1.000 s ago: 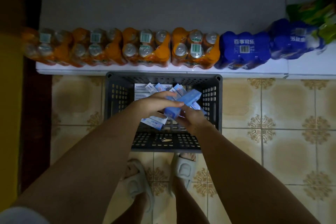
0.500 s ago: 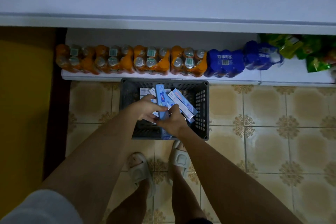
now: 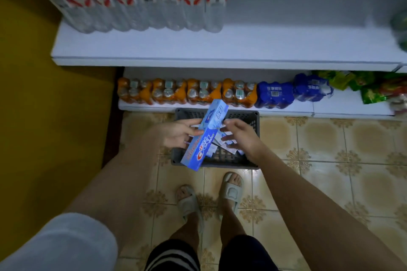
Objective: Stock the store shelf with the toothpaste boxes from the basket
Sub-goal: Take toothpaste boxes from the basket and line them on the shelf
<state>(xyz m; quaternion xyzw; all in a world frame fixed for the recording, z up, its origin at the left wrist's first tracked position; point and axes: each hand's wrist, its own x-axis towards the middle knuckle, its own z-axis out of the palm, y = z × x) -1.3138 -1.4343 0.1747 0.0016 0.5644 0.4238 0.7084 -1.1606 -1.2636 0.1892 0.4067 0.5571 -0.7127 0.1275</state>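
Gripping toothpaste box, left hand

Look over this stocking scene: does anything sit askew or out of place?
Mostly tidy. The toothpaste boxes left in the basket lie jumbled at mixed angles, and one blue drink pack on the bottom shelf sits turned out of line with the orange packs' row.

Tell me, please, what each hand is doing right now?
Left hand: closed on the toothpaste box.
Right hand: fingers spread open, holding nothing clearly.
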